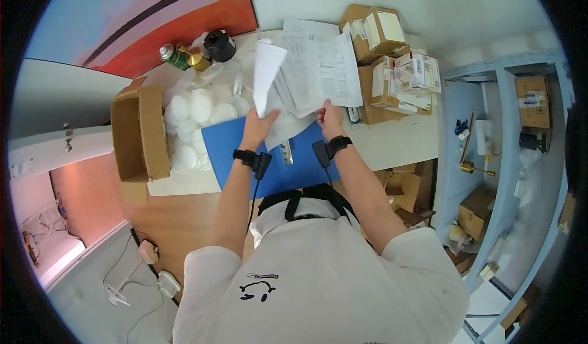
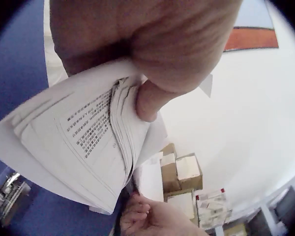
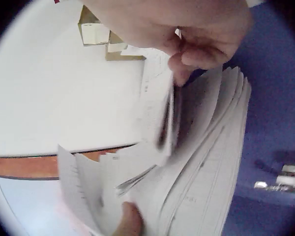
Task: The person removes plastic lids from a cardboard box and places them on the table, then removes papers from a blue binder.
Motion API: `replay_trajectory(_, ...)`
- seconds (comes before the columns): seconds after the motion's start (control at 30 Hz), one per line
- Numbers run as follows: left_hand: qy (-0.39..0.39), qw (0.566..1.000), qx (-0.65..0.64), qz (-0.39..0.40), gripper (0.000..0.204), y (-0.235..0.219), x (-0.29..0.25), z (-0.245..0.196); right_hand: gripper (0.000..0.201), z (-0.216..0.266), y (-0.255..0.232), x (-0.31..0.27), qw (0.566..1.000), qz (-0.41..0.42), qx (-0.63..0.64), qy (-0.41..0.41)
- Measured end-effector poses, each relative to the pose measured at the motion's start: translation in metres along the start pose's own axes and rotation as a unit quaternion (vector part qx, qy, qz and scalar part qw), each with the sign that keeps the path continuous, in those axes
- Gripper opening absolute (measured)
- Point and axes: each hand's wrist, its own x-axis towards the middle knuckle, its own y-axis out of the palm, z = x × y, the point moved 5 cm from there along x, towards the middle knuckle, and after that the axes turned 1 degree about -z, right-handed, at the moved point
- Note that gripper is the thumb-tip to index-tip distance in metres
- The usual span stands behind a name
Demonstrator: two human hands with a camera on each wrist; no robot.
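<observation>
Both hands hold a loose stack of printed papers (image 1: 294,68) above a blue folder (image 1: 229,145) with a metal clip (image 1: 286,152). The left hand (image 1: 260,127) grips the stack's left side, its thumb on top of the sheets (image 2: 93,132) in the left wrist view. At the right side the right hand (image 1: 331,120) pinches some sheets between thumb and fingers; the right wrist view shows these sheets (image 3: 157,103) lifted apart from fanned pages (image 3: 206,147) beside them. Part of the left hand's fingers is hidden under the paper.
White round plastic lids (image 1: 201,105) in bags lie left of the folder, beside an open cardboard box (image 1: 153,132). A green can (image 1: 173,56) and a black roll (image 1: 219,45) stand behind them. Small cartons (image 1: 384,31) are piled at the right; blue shelves (image 1: 508,129) stand farther right.
</observation>
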Motion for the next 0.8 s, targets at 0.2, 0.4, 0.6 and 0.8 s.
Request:
replay_trajectory(0.2, 0.001, 0.998, 0.031, -0.049, 0.044, -0.019, 0.003, 0.015, 0.046, 0.075, 0.056, -0.042, 0.986, 0.088, 0.074, -0.123)
replay_trajectory(0.4, -0.058, 0.996, 0.057, -0.021, 0.047, -0.016, -0.013, 0.057, 0.049, 0.117, 0.067, -0.056, 0.969, 0.137, 0.008, -0.204)
replay_trajectory(0.6, -0.097, 0.994, 0.052, -0.01, 0.048, -0.028, -0.044, 0.074, 0.043, -0.01, -0.017, -0.03, 0.991, 0.1, -0.075, 0.052)
replay_trajectory(0.8, -0.164, 0.98, 0.11, 0.033, 0.043, -0.017, -0.08, 0.09, 0.034, -0.026, -0.123, -0.023, 0.998, -0.042, -0.029, 0.025)
